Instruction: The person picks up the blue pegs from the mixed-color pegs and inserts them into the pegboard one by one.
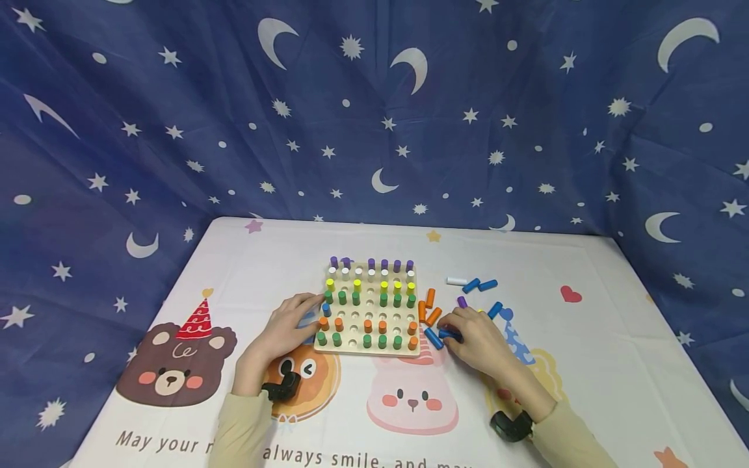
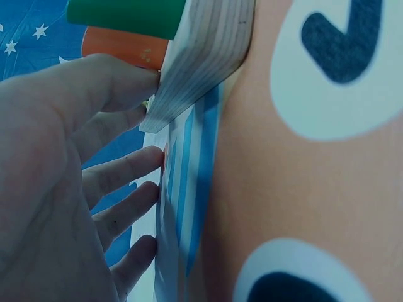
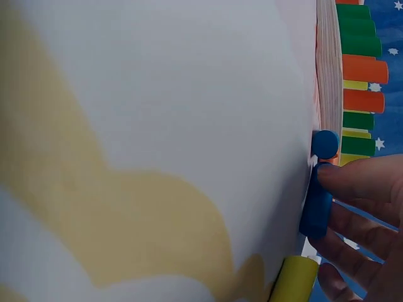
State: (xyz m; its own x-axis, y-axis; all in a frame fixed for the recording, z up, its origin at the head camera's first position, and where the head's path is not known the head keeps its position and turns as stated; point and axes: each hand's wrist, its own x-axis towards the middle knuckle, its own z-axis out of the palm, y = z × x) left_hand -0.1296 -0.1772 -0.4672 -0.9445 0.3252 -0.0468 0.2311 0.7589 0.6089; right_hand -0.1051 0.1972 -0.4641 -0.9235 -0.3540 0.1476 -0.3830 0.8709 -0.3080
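One blue peg (image 3: 317,209) in the pinch of the right hand (image 1: 476,335), left hand (image 1: 288,326) outspread against the pegboard (image 1: 365,351).

my left hand (image 1: 287,328) is at the pegboard's (image 1: 376,311) left edge, right hand (image 1: 476,338) among loose pegs (image 1: 433,316) beyond its right, curtain (image 1: 374,117) behind!
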